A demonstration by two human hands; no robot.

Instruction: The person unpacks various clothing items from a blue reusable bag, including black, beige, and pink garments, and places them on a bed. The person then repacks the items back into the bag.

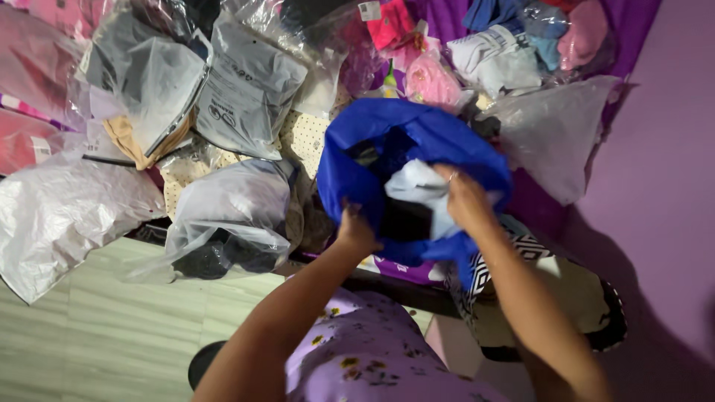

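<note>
A bright blue fabric bag [417, 141] stands open in the middle of the head view. My left hand [355, 229] grips its near rim at the lower left. My right hand [465, 199] grips the rim on the right side, fingers curled over the edge. Inside the bag's mouth lie a white plastic-wrapped item [418, 186] and dark cloth [406, 219]. Both forearms reach up from the bottom of the frame, above a lilac flowered garment [365, 350] that I wear.
Several clear and grey plastic bags of folded clothes [238, 89] are heaped to the left and behind. A large white plastic bag [59, 212] lies at far left. Pink, blue and white garments [484, 45] pile at the back. A patterned cushion [566, 290] sits lower right beside a purple wall [670, 186].
</note>
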